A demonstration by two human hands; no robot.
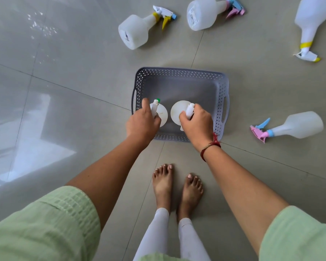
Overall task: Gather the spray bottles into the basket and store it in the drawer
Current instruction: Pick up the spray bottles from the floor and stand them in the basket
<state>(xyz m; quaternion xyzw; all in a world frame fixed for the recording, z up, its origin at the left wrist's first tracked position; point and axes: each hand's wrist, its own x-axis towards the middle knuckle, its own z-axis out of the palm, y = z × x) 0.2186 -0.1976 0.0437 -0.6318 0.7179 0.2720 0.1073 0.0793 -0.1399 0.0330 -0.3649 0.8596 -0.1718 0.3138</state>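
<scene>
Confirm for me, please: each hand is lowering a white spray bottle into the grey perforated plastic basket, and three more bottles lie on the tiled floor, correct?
Not quite: the head view shows four bottles lying on the tiled floor, not three. Otherwise right: the left hand and right hand each hold a white spray bottle upright inside the grey perforated plastic basket.

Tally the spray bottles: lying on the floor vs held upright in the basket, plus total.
Lying on the floor: 4: yellow-trigger bottle, pink-trigger bottle, yellow-collar bottle, pink-nozzle bottle.
Upright in the basket: 2: one in the left hand, one in the right hand.
Total: 6
</scene>
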